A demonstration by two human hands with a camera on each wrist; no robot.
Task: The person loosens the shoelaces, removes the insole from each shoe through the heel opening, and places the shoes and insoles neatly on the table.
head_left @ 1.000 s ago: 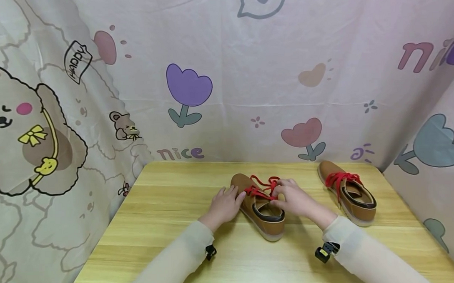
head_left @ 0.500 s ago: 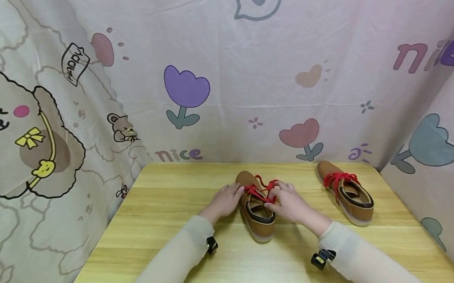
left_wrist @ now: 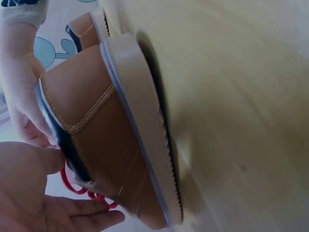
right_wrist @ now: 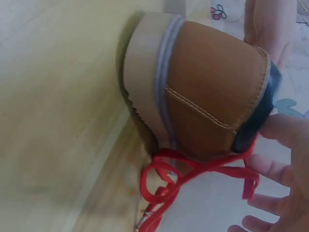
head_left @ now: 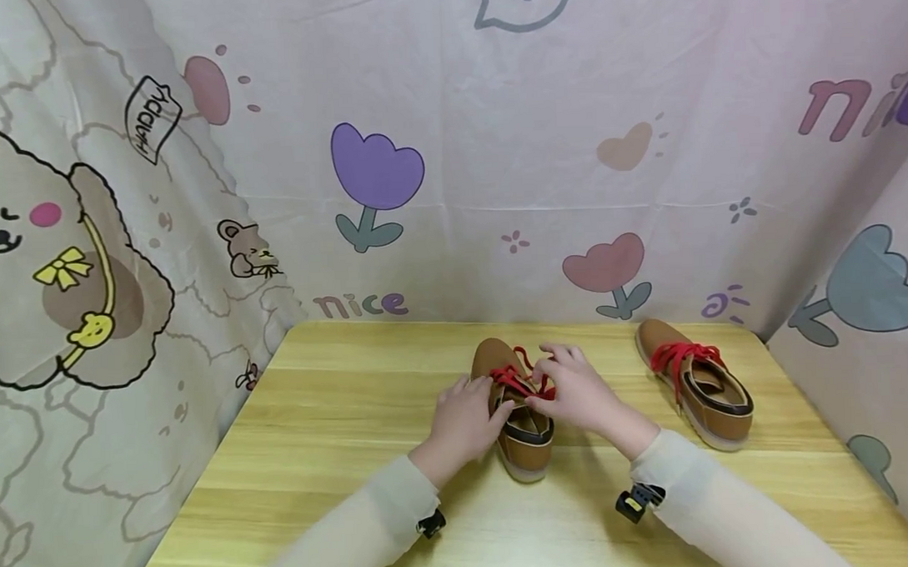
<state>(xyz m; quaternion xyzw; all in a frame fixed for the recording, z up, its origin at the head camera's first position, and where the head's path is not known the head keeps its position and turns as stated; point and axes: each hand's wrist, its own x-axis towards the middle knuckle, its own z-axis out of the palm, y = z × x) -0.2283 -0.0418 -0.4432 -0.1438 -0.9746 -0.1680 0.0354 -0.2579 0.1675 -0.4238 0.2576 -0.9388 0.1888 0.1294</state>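
Observation:
A tan leather shoe (head_left: 526, 458) with a dark padded collar stands on the table, toe pointing away from me. Its red shoelace (right_wrist: 207, 166) hangs loose in loops down the right side. My right hand (head_left: 580, 389) is at the shoe's right, with thumb and forefinger pinching the lace near the collar. On the other side, my left hand (head_left: 464, 418) lies against the upper, fingers fairly straight, thumb at the edge of the opening. The left wrist view shows the left fingers (left_wrist: 87, 210) beside the red lace at the tongue.
A matching tan shoe (head_left: 722, 428), its red laces lying across the top, stands at the back right of the wooden table (head_left: 330, 388). A printed cloth (head_left: 487, 165) hangs behind the table and along both sides.
The shoe has turned a little, its heel swinging left. My left hand has shifted right, its thumb coming over to the opening. The right hand stays at the lace.

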